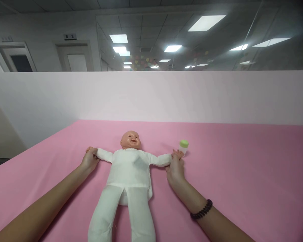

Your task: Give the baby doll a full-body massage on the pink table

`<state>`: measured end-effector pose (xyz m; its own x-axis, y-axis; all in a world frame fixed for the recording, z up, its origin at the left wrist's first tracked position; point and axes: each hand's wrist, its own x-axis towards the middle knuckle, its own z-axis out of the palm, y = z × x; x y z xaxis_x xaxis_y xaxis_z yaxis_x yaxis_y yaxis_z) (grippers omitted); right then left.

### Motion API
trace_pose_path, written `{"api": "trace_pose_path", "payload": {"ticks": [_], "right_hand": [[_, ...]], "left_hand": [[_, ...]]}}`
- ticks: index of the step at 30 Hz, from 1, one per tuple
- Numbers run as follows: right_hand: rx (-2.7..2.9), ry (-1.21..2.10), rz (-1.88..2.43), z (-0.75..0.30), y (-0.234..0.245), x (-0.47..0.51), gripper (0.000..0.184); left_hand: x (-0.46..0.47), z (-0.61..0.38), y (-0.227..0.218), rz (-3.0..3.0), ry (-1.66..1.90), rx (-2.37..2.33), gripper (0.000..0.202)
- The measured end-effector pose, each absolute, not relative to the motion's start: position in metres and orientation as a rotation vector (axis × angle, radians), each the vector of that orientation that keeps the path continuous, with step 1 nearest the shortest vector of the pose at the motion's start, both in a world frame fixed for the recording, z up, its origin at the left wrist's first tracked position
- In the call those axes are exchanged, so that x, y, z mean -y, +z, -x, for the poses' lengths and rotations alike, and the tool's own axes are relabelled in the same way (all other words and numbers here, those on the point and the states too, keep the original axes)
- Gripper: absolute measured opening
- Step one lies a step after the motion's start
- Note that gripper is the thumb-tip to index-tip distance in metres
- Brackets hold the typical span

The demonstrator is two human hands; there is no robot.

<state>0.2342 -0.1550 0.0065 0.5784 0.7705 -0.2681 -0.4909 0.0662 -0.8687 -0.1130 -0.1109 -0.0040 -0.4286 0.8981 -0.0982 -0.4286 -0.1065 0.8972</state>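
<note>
Baby doll [130,168], centre frame, supine on pink sheet [242,161]: left hand [90,159] and right hand [175,168] clasp its wrists; grip best kept gentle, even.

both forearms are bare from the bottom edge of the view up to the hands, with no sleeves showing. the left hand [90,160] wears nothing: no ring, watch or band can be seen on it or its wrist. the right hand [176,169] is also bare of rings, but its wrist carries a bracelet [201,209] of small, round, dark beads strung in one close-fitting loop.
</note>
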Motion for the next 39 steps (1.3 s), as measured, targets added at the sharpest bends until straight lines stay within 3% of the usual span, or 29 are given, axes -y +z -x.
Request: {"api": "trace_pose_path", "payload": {"ticks": [5, 9, 39], "right_hand": [[0.090, 1.123, 1.122, -0.239, 0.006, 0.152, 0.019], [0.062, 1.127, 1.110, -0.239, 0.007, 0.152, 0.012], [0.168, 1.117, 1.133, -0.242, -0.004, 0.148, 0.018]], "left_hand": [[0.109, 0.116, -0.007, -0.593, 1.701, -1.126, 0.035], [0.110, 0.114, -0.007, -0.595, 1.706, -1.106, 0.035], [0.112, 0.111, -0.005, -0.623, 1.715, -1.124, 0.029]]}}
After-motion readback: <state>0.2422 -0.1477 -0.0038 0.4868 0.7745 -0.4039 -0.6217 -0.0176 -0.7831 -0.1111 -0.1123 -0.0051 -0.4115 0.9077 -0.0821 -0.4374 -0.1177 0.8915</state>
